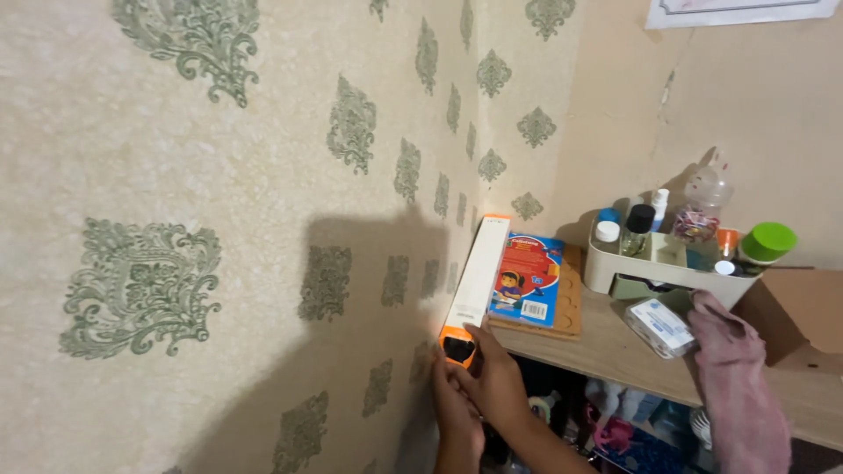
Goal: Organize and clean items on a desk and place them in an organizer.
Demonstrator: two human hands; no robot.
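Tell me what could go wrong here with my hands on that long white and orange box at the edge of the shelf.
1. The long box sticks out past the shelf edge; if both hands, right and left, loosen, it could tip off.
2. The red and blue book lies against the box; shifting the box may drag it askew.
3. The pink cloth hangs over the front edge and might slip down if the shelf is jolted.
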